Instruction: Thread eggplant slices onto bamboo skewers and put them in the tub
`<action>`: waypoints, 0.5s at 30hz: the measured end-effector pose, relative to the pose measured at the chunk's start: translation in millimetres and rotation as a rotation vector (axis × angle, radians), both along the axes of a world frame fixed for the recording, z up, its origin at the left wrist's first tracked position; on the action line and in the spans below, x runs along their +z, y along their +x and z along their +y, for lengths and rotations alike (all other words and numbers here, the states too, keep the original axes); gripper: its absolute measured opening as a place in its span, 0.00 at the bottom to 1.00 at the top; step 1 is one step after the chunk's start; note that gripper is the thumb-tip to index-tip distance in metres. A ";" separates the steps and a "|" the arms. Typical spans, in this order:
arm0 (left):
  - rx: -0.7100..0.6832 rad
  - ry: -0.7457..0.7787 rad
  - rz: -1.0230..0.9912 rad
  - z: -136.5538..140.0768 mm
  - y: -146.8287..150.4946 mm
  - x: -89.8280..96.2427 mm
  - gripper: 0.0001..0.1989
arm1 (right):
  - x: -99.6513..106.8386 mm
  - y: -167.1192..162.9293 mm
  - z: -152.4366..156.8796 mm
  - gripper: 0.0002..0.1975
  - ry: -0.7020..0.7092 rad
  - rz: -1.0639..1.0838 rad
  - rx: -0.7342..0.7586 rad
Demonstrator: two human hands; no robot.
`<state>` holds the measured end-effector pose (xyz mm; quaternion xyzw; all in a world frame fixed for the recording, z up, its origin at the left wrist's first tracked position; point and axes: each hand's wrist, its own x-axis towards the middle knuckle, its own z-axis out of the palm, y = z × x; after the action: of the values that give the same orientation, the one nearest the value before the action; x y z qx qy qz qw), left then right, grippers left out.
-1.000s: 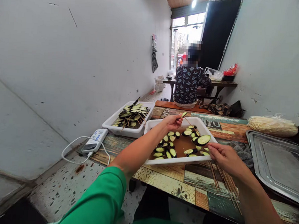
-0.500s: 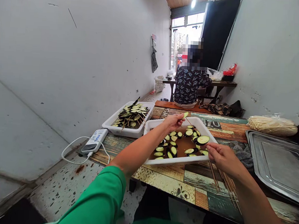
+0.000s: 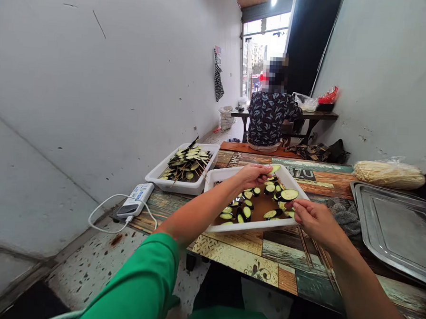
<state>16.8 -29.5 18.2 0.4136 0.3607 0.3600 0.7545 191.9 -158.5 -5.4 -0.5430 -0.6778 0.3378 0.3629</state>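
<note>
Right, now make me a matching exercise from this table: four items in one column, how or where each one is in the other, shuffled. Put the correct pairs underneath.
1. Left hand
2. Nearer tub
3. Farther tub
4. Metal tray

a. Piled with skewered slices
b. Silvery, beside the grey cloth
c. Fingers pinching an eggplant slice
d. Cut slices lying in brownish liquid

Pairs: 1-c, 2-d, 3-a, 4-b
</note>
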 end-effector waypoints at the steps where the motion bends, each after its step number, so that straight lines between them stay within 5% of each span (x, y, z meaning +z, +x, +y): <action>1: -0.057 0.002 0.012 -5.5 3.1 0.5 0.08 | -1.3 0.1 0.8 0.17 0.013 -0.005 -0.008; 4: -0.164 0.044 0.072 -21.5 12.1 2.0 0.10 | -5.2 1.7 3.7 0.17 0.047 -0.009 -0.041; 8: -0.103 0.206 0.141 -26.5 17.4 -0.5 0.12 | -3.9 8.1 7.1 0.16 0.081 0.004 -0.090; 15: 0.020 0.707 0.650 -16.2 21.3 -34.3 0.03 | 5.7 16.9 10.6 0.17 0.070 0.190 -0.277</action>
<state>38.0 -45.6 -16.0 0.7326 0.4372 0.3197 0.4122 208.8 -147.9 0.3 -0.5839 -0.5706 0.3105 0.4870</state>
